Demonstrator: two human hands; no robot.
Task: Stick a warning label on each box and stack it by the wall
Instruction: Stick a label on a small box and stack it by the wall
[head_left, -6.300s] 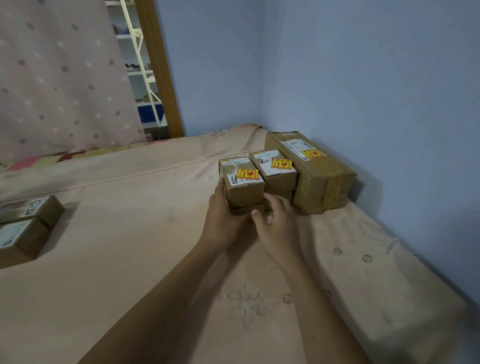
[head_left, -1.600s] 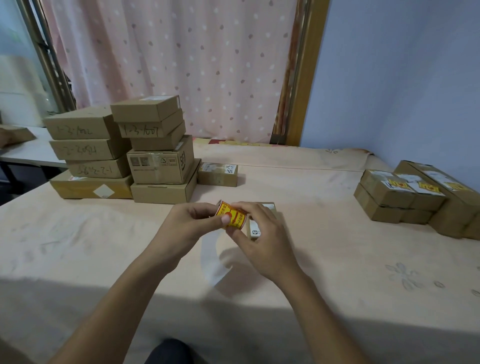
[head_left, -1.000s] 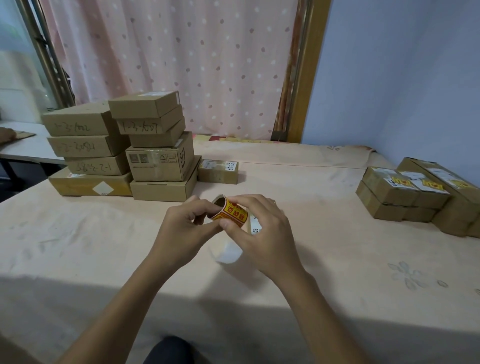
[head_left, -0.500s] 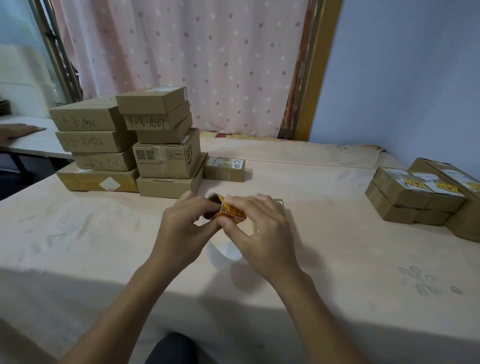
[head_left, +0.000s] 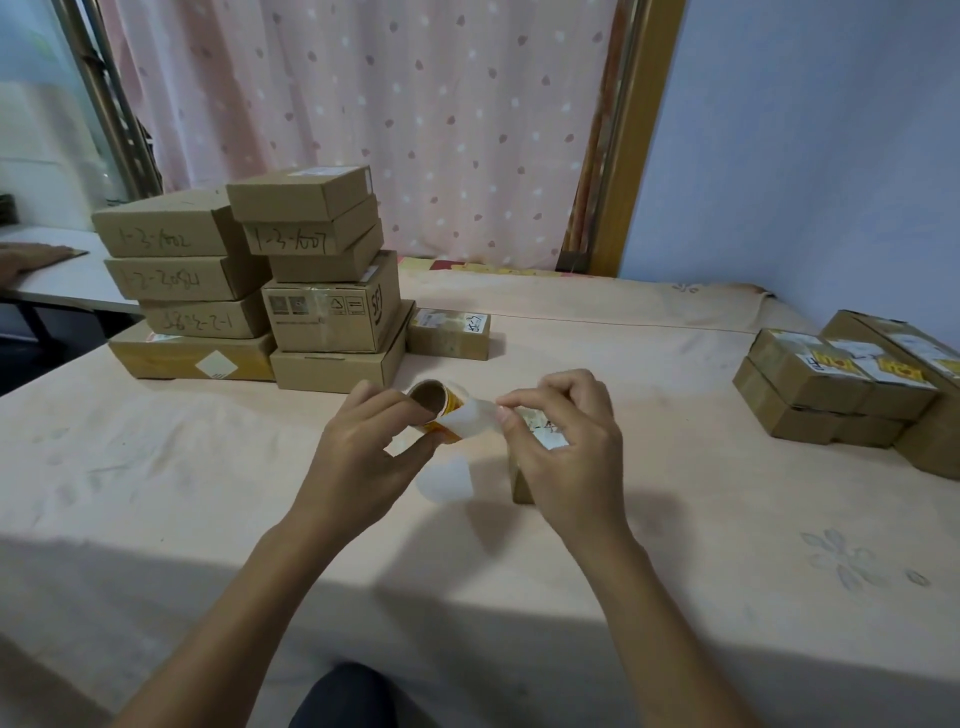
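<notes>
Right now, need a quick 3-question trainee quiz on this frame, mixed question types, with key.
1. True or false: the left hand holds the label roll.
2. Where do the labelled boxes sit? A) on top of the stack by the curtain B) by the blue wall on the right C) on the floor
3. Fill in: the right hand pinches the loose white ___ coming off the roll.

Key: 1 true. 2 B. 3 strip.
</notes>
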